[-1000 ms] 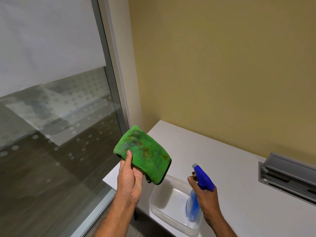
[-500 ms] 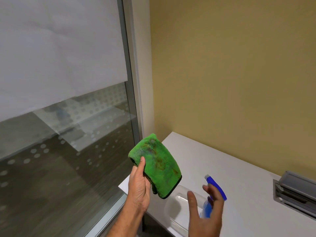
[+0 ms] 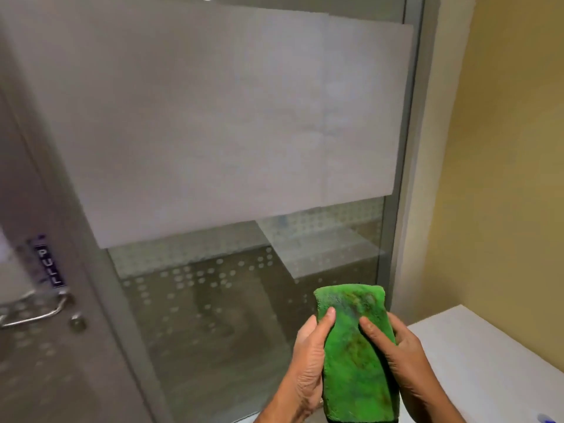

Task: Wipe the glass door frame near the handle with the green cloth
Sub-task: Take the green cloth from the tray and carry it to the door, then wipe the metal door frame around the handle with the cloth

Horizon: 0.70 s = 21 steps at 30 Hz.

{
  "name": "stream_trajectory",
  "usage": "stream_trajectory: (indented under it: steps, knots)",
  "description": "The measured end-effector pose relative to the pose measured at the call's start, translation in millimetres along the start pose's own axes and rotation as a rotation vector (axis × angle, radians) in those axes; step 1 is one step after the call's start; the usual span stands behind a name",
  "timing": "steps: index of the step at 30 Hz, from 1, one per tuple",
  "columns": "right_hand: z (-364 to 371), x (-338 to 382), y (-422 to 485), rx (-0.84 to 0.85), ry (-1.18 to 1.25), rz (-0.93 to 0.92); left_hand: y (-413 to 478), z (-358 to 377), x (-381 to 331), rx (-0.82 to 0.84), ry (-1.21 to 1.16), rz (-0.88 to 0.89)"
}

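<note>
A folded green cloth (image 3: 355, 352), stained brown in places, stands upright in front of me at the lower right. My left hand (image 3: 308, 367) grips its left edge and my right hand (image 3: 399, 358) grips its right edge. The glass door's grey frame (image 3: 76, 239) runs down the left side, well to the left of the cloth. A metal handle (image 3: 33, 312) and a small round lock (image 3: 77, 323) sit on it under a dark PULL label (image 3: 48, 265).
A fixed glass panel (image 3: 244, 132) with a frosted band and dot pattern fills the middle. A white table (image 3: 488, 355) stands at the lower right against a yellow wall (image 3: 512, 148). The blue spray bottle tip (image 3: 549, 419) shows at the bottom right corner.
My right hand has let go of the blue spray bottle and taken hold of the cloth's right edge. My view has swung left, bringing the door frame and handle into sight.
</note>
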State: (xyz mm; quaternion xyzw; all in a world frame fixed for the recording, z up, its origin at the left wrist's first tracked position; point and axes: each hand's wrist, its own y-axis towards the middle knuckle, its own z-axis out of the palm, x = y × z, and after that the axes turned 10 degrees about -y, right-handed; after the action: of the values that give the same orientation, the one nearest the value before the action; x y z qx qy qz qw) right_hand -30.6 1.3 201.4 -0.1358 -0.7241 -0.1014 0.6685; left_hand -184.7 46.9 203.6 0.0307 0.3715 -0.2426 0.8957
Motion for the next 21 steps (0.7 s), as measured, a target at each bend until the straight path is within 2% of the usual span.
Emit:
stream_trajectory:
  steps: [6, 9, 14, 17, 21]
  knots:
    - [79.4, 28.8, -17.2, 0.382, 0.056, 0.135, -56.1, -48.1, -65.9, -0.205, 0.069, 0.161]
    - [127.6, 49.3, -23.1, 0.507, 0.032, 0.141, -82.2, -74.9, -103.6, -0.27, 0.11, 0.254]
    - [231.8, 72.7, -44.9, 0.548, 0.113, 0.095, -118.0, -134.3, -170.9, -0.386, 0.139, 0.391]
    - [305.6, 77.0, -58.6, 0.591, 0.153, 0.139, -134.9, -188.5, -215.3, -0.45, 0.186, 0.447]
    - [408.4, 79.9, -75.7, 0.55, 0.262, 0.202, -155.8, -265.1, -280.6, -0.499, 0.286, 0.484]
